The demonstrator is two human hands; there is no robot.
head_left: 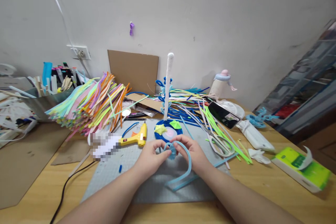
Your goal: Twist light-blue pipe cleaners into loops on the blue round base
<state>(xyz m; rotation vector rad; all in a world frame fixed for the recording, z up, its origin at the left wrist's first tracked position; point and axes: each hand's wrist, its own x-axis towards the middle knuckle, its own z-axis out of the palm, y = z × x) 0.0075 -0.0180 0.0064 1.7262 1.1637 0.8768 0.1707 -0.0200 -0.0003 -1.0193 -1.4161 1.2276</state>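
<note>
My left hand and my right hand meet over the grey cutting mat. Both are closed on a light blue pipe cleaner, pinched between the fingertips. It is coiled at the top, and a long bent length hangs below my right hand. Just beyond my hands stands a round dark blue base with a yellow star, a green star and a pale pink disc. An upright white rod rises behind it. To the left lies a yellow glue gun.
Scissors, green pipe cleaners and a phone lie to the right. A large bundle of coloured pipe cleaners is at left. A black cord crosses the table. Cardboard leans against the wall.
</note>
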